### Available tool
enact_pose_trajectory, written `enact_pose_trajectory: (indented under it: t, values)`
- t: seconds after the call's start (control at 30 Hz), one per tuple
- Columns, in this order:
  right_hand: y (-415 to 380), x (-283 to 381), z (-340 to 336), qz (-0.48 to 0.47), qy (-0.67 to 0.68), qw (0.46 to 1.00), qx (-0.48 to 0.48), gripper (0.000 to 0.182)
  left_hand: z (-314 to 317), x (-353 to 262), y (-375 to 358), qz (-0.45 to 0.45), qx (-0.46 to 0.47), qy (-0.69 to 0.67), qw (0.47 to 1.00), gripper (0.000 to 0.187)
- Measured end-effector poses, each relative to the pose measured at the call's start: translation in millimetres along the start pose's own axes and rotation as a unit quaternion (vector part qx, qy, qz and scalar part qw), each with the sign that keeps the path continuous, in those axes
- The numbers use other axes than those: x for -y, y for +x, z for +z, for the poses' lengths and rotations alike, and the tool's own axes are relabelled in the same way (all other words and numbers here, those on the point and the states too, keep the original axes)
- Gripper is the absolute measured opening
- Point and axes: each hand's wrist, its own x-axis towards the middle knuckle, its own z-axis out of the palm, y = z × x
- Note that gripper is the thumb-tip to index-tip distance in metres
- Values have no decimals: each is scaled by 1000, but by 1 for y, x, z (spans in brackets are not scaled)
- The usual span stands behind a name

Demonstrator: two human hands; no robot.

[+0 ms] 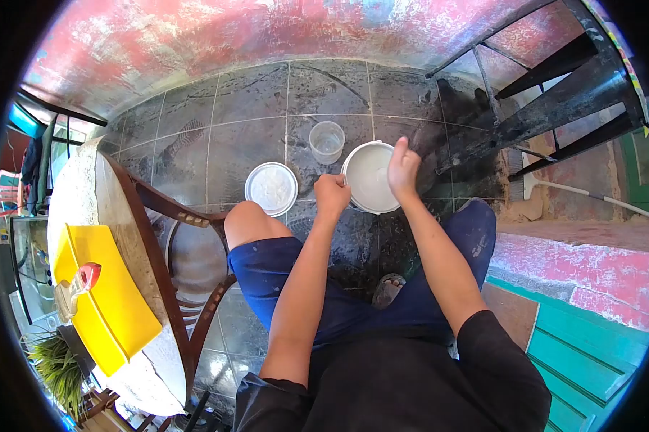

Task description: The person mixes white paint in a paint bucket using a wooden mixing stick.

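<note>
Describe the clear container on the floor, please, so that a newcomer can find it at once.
Start from the pink wall and the dark tiled floor below it. The container stands there between the white lid and the white bucket, but a little nearer the wall. Unlike both, it is see-through.

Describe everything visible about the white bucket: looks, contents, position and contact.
The white bucket is round, apparently plastic, with a raised rim and no lid on it. It stands on the dark tiled floor, its opening facing up, with a smooth, off-white material inside; whether that is liquid or powder is unclear. The left hand is curled at its left edge and the right hand covers part of its right edge; the exact contact cannot be made out. Its underside is hidden.
</note>
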Motion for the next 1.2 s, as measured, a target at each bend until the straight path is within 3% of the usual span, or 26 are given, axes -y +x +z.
enact_pose_trajectory:
  t: [0.03, 0.1, 0.13, 0.27, 0.33, 0.37, 0.4, 0.43, 0.5, 0.53, 0.57, 0.63, 0.77, 0.83, 0.87, 0.9, 0.93, 1.07, 1.2]
  values:
    - [-3, -10, 4, -3, 0, 1000, -3, 50, -1, -2, 0, 4, -1, -1, 1000, 20]
    - [-11, -28, 14, 166, 83, 982, 34, 50, -4, -3, -1, -11, 2, -25, 1000, 18]
    - [-10, 3, 8, 296, 272, 915, 26, 49, -3, -4, -1, -9, 1, -27, 1000, 18]
    - [11, 14, 11, 296, 403, 864, -48, 54, -1, -6, 1, -30, 0, 3, 1000, 21]
    - [20, 10, 16, 171, 310, 933, -71, 54, -1, -7, -3, -32, 0, 10, 999, 23]
    - [20, 5, 15, 171, 308, 933, -73, 54, -1, -8, -5, -18, -18, -15, 1000, 15]
    - [21, 1, 14, 104, 144, 983, -52, 55, -2, -10, -4, -3, -38, -41, 998, 8]
    - [23, -10, 15, 33, -24, 999, -31, 56, -4, -12, -4, 1, -39, -44, 998, 8]
    - [17, -23, 12, 29, -16, 999, -16, 52, -5, -14, -5, -22, -30, -63, 997, 14]
    - [11, -9, 4, 181, 166, 969, 19, 49, -4, -15, -5, -22, -32, -68, 997, 14]
    - [7, -1, -2, 323, 339, 882, 53, 46, -5, -14, -4, -18, -24, -59, 998, 16]
    - [9, 3, -6, 323, 379, 866, 45, 43, -7, -14, -3, -13, -19, -50, 998, 18]
    - [12, -1, -18, 252, 280, 923, 81, 50, -8, -18, -3, -19, -11, -40, 999, 16]
    - [12, 5, -24, 172, 11, 975, 139, 54, -7, -17, -1, -36, -5, -55, 998, 16]
    - [12, 7, -27, 170, 10, 975, 141, 54, -6, -15, 1, -32, -7, -42, 999, 14]
    - [11, 10, -29, 73, -60, 981, 168, 55, -4, -14, 1, -27, -8, -29, 999, 13]
    - [11, 11, -31, -25, -130, 972, 192, 57, -6, -15, 1, -27, -9, -31, 999, 13]
    - [13, 14, -35, -49, -196, 949, 240, 55, -11, -19, 1, -49, 23, -35, 998, 10]
    - [24, 26, -38, -99, -266, 879, 383, 39, 0, -7, 1, -24, -22, -61, 998, 5]
